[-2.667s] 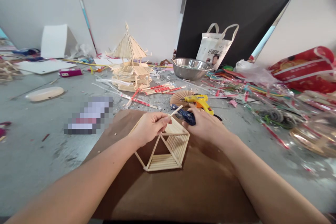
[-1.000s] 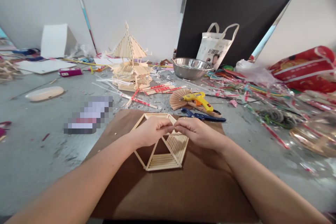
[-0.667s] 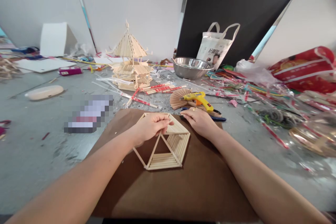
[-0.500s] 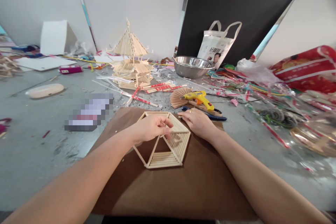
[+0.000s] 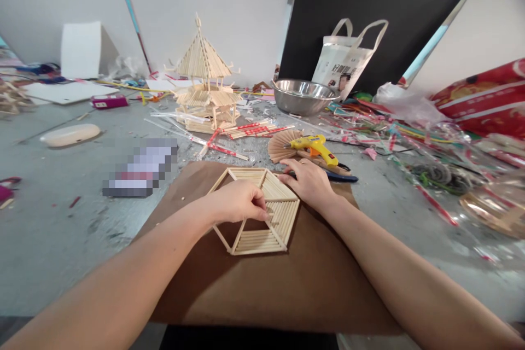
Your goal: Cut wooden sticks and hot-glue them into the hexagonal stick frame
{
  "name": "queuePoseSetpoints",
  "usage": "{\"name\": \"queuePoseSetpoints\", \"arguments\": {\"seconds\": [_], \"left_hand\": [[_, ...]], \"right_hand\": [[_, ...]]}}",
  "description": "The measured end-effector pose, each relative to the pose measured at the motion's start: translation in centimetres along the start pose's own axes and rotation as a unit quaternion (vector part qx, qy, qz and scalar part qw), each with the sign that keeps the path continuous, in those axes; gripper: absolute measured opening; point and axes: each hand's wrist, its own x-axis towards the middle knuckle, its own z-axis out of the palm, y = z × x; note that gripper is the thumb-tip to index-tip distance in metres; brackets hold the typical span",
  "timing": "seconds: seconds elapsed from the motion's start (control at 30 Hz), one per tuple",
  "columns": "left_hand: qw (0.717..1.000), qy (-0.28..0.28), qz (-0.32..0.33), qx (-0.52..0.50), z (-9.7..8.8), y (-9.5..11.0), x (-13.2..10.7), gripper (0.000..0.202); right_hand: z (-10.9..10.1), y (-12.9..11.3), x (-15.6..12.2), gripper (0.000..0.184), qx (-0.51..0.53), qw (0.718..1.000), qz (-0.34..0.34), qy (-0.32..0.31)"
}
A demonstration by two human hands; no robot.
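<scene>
A hexagonal frame of thin wooden sticks (image 5: pixel 268 240) lies flat on a brown sheet (image 5: pixel 262 290). Rows of sticks fill several of its triangular sections; the left side has gaps. My left hand (image 5: pixel 241 202) is over the middle of the frame, thumb and fingertips pinched together low above the filled right section. Small stick bits show by the fingertips, but what the pinch holds is too small to make out. Beside the frame's upper right edge rests my right hand (image 5: pixel 309 183), fingers apart and holding nothing visible. Blue-handled pliers (image 5: pixel 342 177) lie partly behind it.
Past my right hand lie a yellow glue gun (image 5: pixel 314 147) and a pleated brown paper fan (image 5: pixel 282 145). A stick pagoda model (image 5: pixel 204 98), red-patterned sticks (image 5: pixel 250 130) and a metal bowl (image 5: pixel 303 99) stand farther back. A blurred phone-like object (image 5: pixel 141 167) is left; plastic scraps clutter the right.
My left fingers have closed into a pinch and lowered toward the right section. My right hand has spread its fingers; a small stick piece earlier at its fingertips no longer shows there.
</scene>
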Motion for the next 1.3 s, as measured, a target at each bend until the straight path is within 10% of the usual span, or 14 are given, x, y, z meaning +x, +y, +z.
{"name": "queuePoseSetpoints", "arguments": {"seconds": [0.3, 1.13, 1.3], "left_hand": [[0.999, -0.034, -0.029, 0.022, 0.1, 0.3, -0.3, 0.024], [0.998, -0.053, 0.006, 0.017, 0.2, -0.1, -0.4, 0.018], [0.998, 0.057, -0.01, -0.014, -0.6, -0.1, -0.1, 0.02]], "right_hand": [[0.1, 0.1, -0.1, 0.032, 0.045, 0.994, -0.093, -0.044], [0.0, 0.3, -0.1, 0.029, 0.069, 0.993, -0.087, -0.044], [0.2, 0.6, 0.1, 0.029, 0.054, 0.997, -0.052, -0.015]]}}
